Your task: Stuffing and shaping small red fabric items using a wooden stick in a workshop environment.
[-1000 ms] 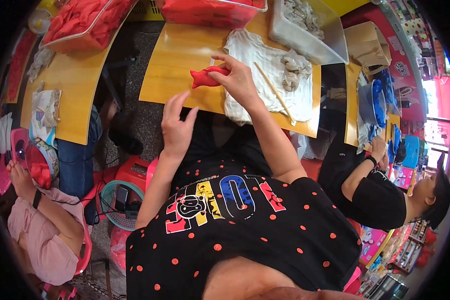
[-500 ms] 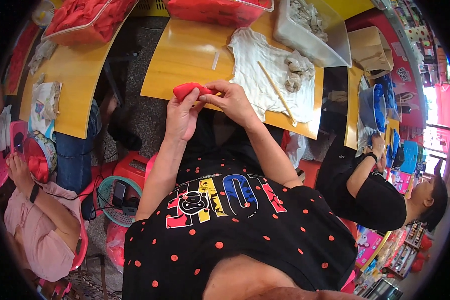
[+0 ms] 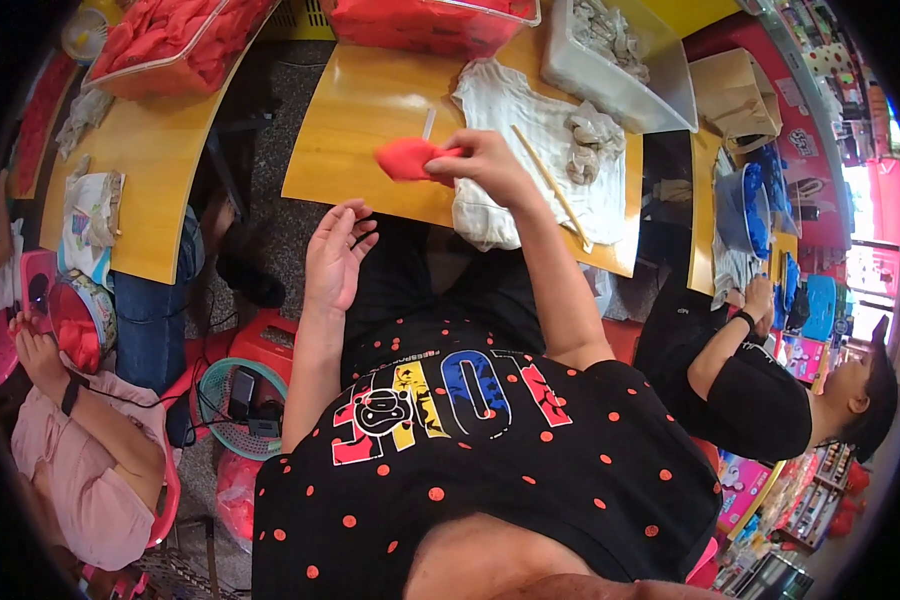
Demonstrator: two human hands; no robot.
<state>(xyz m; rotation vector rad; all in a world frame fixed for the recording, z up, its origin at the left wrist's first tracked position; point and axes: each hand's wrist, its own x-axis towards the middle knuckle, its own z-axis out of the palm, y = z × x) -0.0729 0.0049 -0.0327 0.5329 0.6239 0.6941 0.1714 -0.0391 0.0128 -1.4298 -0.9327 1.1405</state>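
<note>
A red piece of fabric hangs from my right hand, pinched between thumb and fingers above the near edge of the wooden table. Its exact kind I cannot make out. My left hand is apart from it, in front of the table edge, fingers loosely curled and holding nothing. To the right of my right hand a white cloth lies spread on the table. A thin wooden stick and a greyish crumpled bundle rest on that cloth.
Clear bins of red fabric stand at the far side and on the left table. A white bin holds greyish pieces. One person sits at left, another at right. A green basket is beside me.
My left hand has let go of the red fabric and drawn back toward me. My right hand has lifted the fabric away, a little farther and to the right.
</note>
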